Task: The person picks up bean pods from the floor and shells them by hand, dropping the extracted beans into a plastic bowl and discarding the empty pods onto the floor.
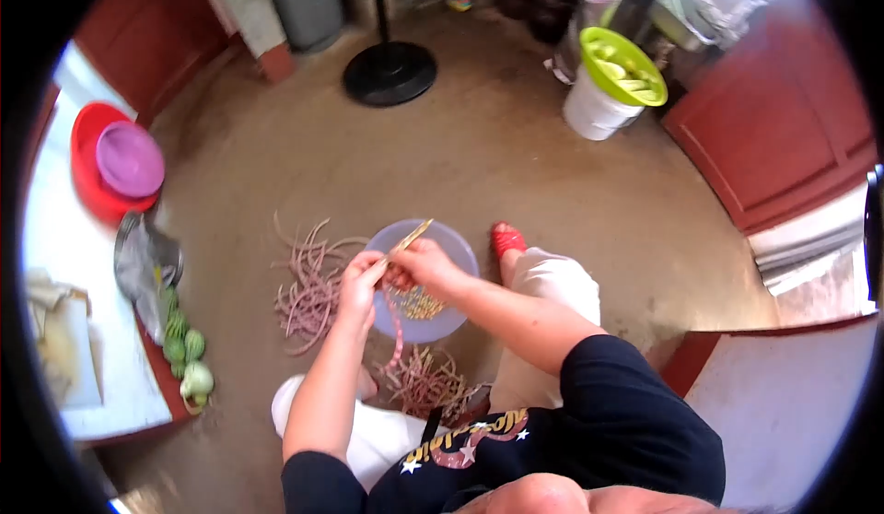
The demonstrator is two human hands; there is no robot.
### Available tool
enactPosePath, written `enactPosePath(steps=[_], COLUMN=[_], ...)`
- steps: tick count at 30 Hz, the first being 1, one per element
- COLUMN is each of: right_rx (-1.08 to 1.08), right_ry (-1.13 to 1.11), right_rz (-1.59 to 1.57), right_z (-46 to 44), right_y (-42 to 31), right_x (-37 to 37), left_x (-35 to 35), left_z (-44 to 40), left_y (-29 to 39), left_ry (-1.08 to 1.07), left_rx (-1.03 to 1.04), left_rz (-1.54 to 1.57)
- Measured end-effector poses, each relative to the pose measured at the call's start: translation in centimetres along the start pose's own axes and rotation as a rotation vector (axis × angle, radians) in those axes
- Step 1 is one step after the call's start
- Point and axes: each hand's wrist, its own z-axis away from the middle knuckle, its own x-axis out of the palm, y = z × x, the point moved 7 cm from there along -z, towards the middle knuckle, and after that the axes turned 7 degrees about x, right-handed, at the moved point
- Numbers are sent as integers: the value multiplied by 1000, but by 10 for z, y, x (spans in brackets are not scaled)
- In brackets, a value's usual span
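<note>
Near the frame's centre, the left hand (360, 279) and right hand (420, 262) pinch a slender, yellowish pod (414, 234) above a round, translucent plastic bowl (459, 254) of small mottled seeds (421, 305), beside tangled, curling purplish pods (308, 297), while gold lettering (512, 419) on the black shirt (626, 413), lower centre, is unreadable.

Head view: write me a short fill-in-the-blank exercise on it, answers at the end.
The left hand and right hand meet over a basin; the pod heaps on the floor beside it number ____.
The shoe right of the basin is coloured ____.
The bucket under the green bowl is coloured ____.

Missing words: two; red; white.
</note>
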Motion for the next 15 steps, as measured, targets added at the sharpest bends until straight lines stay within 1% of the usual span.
enactPosePath(steps=[1,2,3,4,5,7,9,13,15], right_rx=[-16,-61,-47,-23,2,38,122,119,104], right_ry=[-11,-31,-32,-24,-33,-47,7,50,130], right_rz=[105,101,70,63,34,6,-70,-56,-65], right_z=[4,2,3,3,1,1,3,5,8], right_y=[-7,-5,-4,-1,4,12,18,19,16], right_x=[3,3,3,1,-1,0,-3,-1,-3], left_x=[-4,-3,-5,-1,2,2,-3,-6,-5], left_z=[-2,-2,-3,-1,-1,3,0,-2,-3], left_y=[-3,-3,-8,-4,-4,-6,-18,-23,-20], left_ry=[10,-20,-20,-43,-59,10,64,99,75], left_rx=[-12,-13,-52,-47,-60,-77,-72,16,84], left_rz=[-26,1,51,51,123,158,163,57,-15])
